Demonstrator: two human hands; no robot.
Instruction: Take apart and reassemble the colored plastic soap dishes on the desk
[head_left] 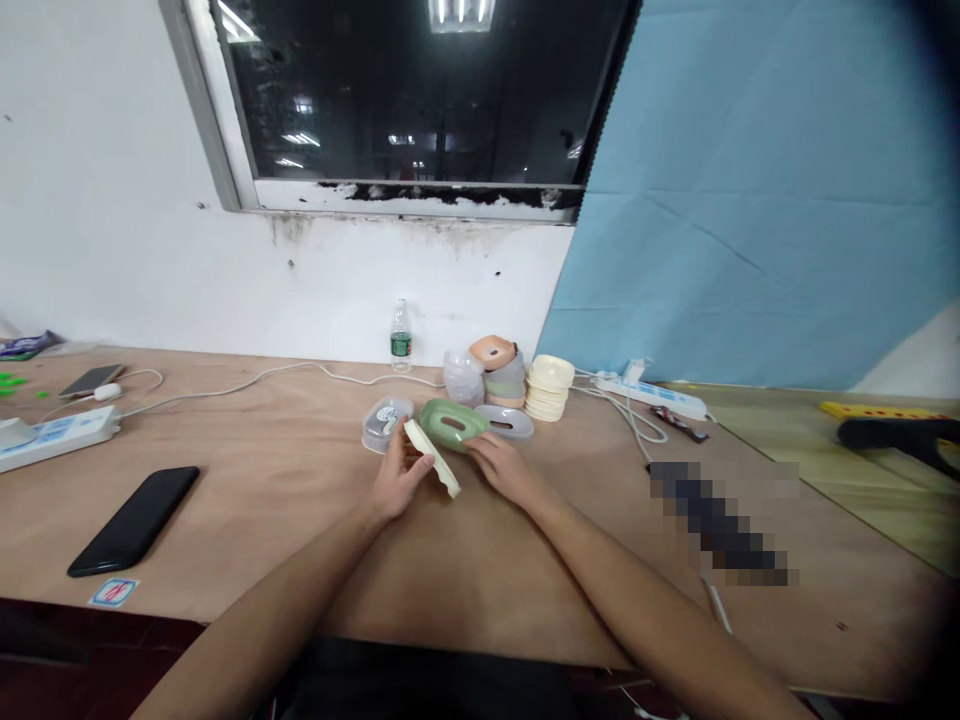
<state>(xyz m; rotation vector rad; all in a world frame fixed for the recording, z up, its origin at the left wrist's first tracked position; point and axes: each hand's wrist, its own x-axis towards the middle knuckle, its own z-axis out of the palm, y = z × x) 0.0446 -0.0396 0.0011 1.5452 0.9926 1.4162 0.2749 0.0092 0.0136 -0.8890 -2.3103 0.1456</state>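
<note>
My left hand (399, 483) is closed on a thin cream plastic piece (433, 458), tilted on edge between thumb and fingers. In my right hand (507, 466) is the near right edge of a green plastic dish (441, 416) with an oblong slot, held just beyond the cream piece. Whether the two pieces touch, I cannot tell. Left of them lies a grey dish (367, 436) with a white picture on it. Behind my right hand lies a flat grey piece (519, 424) with a slot.
Cream dishes (550, 385) stand stacked at the back, beside piled grey and orange dishes (491, 352) and clear plastic pieces (463, 378). A bottle (401, 345) stands by the wall. A black phone (135, 520) lies left; power strips (660, 396) and cables edge the table.
</note>
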